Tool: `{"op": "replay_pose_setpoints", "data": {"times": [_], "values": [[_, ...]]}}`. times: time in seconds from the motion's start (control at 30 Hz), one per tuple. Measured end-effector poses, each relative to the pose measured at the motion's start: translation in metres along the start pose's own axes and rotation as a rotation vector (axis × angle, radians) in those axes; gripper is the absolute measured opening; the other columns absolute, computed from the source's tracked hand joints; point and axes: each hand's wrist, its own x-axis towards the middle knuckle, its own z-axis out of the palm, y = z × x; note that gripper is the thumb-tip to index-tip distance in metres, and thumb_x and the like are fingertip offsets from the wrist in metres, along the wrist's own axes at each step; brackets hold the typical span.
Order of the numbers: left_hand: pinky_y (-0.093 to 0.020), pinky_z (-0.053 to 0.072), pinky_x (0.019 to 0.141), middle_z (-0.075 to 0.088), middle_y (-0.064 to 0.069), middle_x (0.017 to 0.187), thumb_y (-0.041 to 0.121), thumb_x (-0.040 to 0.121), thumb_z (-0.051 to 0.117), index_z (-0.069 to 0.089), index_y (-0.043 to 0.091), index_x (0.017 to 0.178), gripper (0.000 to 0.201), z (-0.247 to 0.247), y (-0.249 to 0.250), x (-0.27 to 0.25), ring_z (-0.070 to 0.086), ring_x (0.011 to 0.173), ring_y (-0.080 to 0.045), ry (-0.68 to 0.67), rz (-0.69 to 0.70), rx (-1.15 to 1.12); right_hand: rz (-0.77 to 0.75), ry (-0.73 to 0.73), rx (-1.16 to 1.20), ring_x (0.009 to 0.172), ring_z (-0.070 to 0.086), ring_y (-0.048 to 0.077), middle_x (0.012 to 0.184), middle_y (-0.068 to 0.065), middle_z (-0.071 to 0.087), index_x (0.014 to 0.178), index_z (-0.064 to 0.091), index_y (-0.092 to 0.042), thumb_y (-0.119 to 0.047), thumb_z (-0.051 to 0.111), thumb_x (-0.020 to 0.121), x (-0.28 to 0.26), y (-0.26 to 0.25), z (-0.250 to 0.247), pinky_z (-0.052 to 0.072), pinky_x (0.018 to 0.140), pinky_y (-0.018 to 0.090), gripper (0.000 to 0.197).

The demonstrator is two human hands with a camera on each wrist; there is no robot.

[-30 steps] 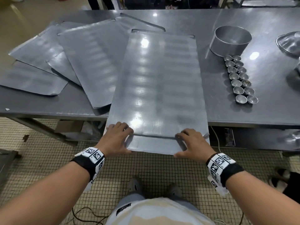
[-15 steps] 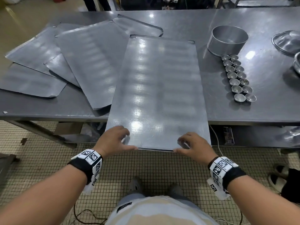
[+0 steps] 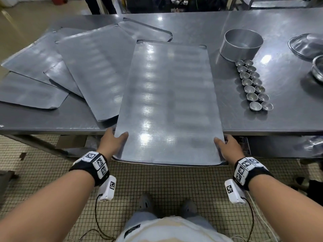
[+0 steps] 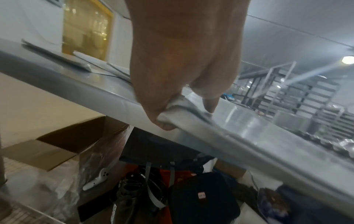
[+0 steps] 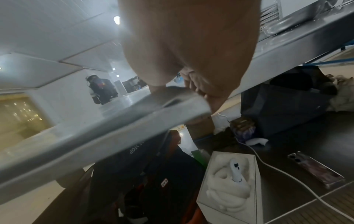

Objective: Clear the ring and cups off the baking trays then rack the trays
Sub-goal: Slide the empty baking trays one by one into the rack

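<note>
A bare metal baking tray point(image 3: 167, 102) juts over the front edge of the steel table point(image 3: 288, 110), its near end in the air. My left hand point(image 3: 114, 140) grips its near left corner point(image 4: 172, 112), thumb on top and fingers underneath. My right hand point(image 3: 227, 145) grips the near right corner point(image 5: 184, 97) the same way. Several more flat trays point(image 3: 83, 67) lie fanned out and overlapping on the table's left. The metal ring point(image 3: 241, 44) stands on the table at the right, with several small metal cups point(image 3: 253, 84) in two rows in front of it.
Metal bowls point(image 3: 307, 44) sit at the table's far right. A tall tray rack point(image 4: 298, 91) shows in the left wrist view. Under the table are a cardboard box point(image 4: 63, 145), dark bags point(image 4: 201, 200), a white box point(image 5: 228, 181) and a cable point(image 5: 287, 174). A person point(image 5: 101, 91) stands far off.
Both hands moved from the tray's near edge out to its two near corners, and the tray slid toward me, further over the table's edge.
</note>
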Motion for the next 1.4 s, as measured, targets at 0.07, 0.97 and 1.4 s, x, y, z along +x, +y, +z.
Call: {"op": "replay_pose_setpoints", "data": {"times": [0.07,0.97,1.4], "values": [[-0.038,0.048,0.089,0.062,-0.004,0.127,0.042,0.091,0.07,0.049,0.018,0.13,0.051,0.005,-0.005,-0.002,0.061,0.107,-0.023,-0.027,0.022,0.024,0.02,0.003,0.009,0.109,0.061,0.029,0.124,0.008,0.065,0.134,0.051,-0.014,-0.046,0.063,0.093,0.003,0.002,-0.002,0.048,0.098,0.044,0.054],[-0.041,0.047,0.096,0.061,-0.002,0.128,0.054,0.1,0.049,0.051,0.015,0.135,0.052,0.04,0.008,0.027,0.058,0.115,-0.023,0.047,0.08,0.016,-0.096,-0.087,0.088,0.109,0.061,0.025,0.115,0.004,0.068,0.117,0.064,-0.012,-0.05,0.041,0.103,0.048,0.02,-0.015,0.046,0.097,0.041,0.046],[-0.04,0.046,0.087,0.063,-0.006,0.112,0.045,0.105,0.044,0.057,0.012,0.113,0.037,0.054,-0.003,-0.013,0.059,0.104,-0.024,0.044,0.103,0.037,-0.089,-0.014,0.069,0.088,0.064,0.032,0.092,0.012,0.068,0.089,0.064,-0.008,-0.061,0.041,0.098,0.035,0.045,-0.028,0.052,0.081,0.043,0.058]]}}
